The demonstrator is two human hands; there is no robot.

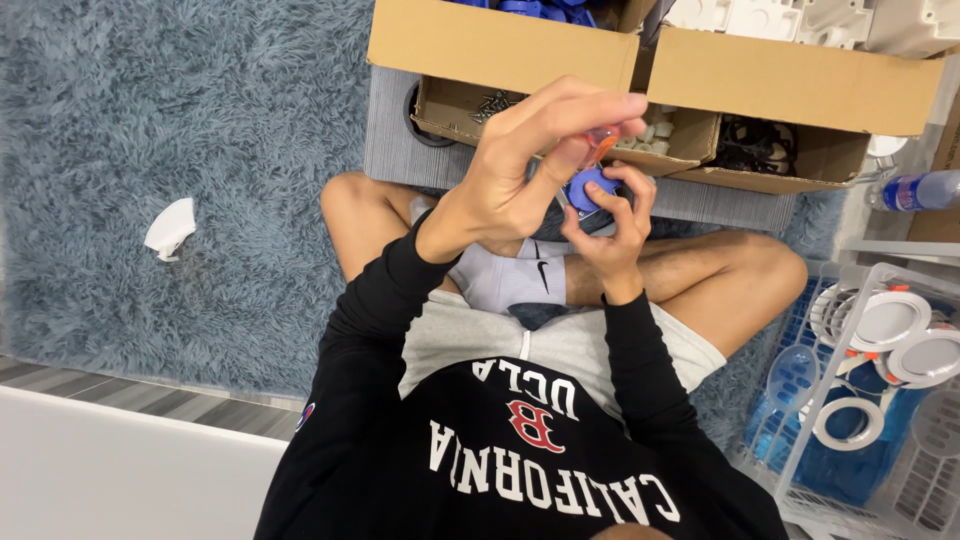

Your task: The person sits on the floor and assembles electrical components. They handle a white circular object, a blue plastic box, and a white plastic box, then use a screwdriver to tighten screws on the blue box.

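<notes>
**Two hands on a small blue part, above crossed legs**

While the person sits cross-legged on the shaggy grey-blue rug (200, 130), both hands meet in front of the chest, above the lap. Left hand (520, 170): fingers curled and raised, thumb and forefinger closed on a small clear-and-orange piece (603, 140) at the top of the assembly. Right hand (610, 225): fingers wrapped from below around a small blue part (590, 188), fingertips pressed to its edge. The orange piece sits just above the blue part, touching or nearly so; the exact joint is hidden by the fingers.

Surroundings:
- Open cardboard boxes (780, 90) stand just beyond the hands on a grey mat; one holds small white pieces, another dark tangled items, both too small to identify.
- White wire basket (800, 450) at the person's right, holding round white ring-shaped fixtures (890, 320) over blue items.
- Plastic bottle (920, 190) lying near the far-right box.
- Crumpled white scrap (170, 228) lies on the rug, well apart from the hands, at the person's left.
- Grey sock (505, 280) visible under the hands.
</notes>
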